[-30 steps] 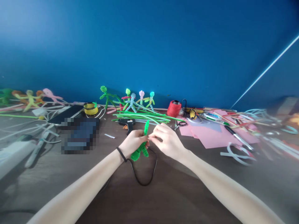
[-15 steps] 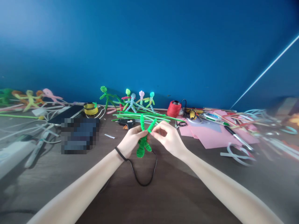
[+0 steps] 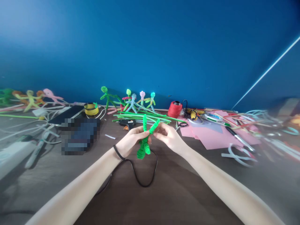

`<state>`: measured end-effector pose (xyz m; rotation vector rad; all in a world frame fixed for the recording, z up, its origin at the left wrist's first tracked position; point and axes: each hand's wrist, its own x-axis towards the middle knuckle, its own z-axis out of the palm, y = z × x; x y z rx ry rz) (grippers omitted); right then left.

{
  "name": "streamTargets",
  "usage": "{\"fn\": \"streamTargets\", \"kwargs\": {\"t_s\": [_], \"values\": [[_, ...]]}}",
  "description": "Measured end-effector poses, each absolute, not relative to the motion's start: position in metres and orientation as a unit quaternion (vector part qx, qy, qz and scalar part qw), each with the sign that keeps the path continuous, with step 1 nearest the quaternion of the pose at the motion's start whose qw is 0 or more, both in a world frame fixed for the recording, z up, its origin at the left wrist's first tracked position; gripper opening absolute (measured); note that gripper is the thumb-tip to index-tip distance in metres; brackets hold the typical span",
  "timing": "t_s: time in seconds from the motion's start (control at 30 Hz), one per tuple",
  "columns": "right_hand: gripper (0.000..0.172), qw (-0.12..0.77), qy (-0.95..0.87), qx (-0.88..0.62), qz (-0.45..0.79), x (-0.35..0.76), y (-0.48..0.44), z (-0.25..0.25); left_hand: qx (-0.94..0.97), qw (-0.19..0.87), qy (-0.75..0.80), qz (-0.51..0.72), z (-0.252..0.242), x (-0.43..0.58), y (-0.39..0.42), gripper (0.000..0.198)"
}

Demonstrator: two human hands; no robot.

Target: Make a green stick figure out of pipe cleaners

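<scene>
A green pipe-cleaner figure (image 3: 141, 150) is held upside down above the table, its rounded head lowest and two limbs pointing up. My left hand (image 3: 134, 137) grips its middle between thumb and fingers. On the other side, the fingers of my right hand (image 3: 167, 137) pinch the base of the right-hand upper limb. A black band (image 3: 118, 152) circles my left wrist. Behind the hands lies a bundle of green pipe cleaners (image 3: 124, 116), with a black glue gun (image 3: 127, 123) beside it. Its dark cable (image 3: 145, 186) loops on the table beneath the figure.
Several finished pipe-cleaner figures (image 3: 133, 101) lean at the blue wall. A red thread cone (image 3: 174, 109), scissors (image 3: 183, 124) and pink paper (image 3: 211, 140) lie to the right. Leftward are a yellow tape roll (image 3: 91, 109), a tablet (image 3: 67, 115), and white cables (image 3: 50, 134).
The green figure has turned slightly in my hands, so its lower side limb now points more toward me. My right-hand fingers have shifted a little around the upper limb.
</scene>
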<state>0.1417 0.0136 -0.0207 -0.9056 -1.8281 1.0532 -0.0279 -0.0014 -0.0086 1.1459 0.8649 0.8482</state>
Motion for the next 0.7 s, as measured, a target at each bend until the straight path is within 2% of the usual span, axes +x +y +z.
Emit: {"fn": "streamTargets", "kwargs": {"t_s": [0.43, 0.7], "values": [[0.021, 0.395, -0.744, -0.316, 0.437, 0.1414, 0.0098, -0.0225, 0.456, 0.779, 0.307, 0.301, -0.0123, -0.0345, 0.0017, 0.014], [0.019, 0.386, -0.723, -0.343, 0.459, 0.1421, 0.0138, -0.0229, 0.464, 0.754, 0.344, 0.313, -0.0093, -0.0330, 0.0007, 0.013]]}}
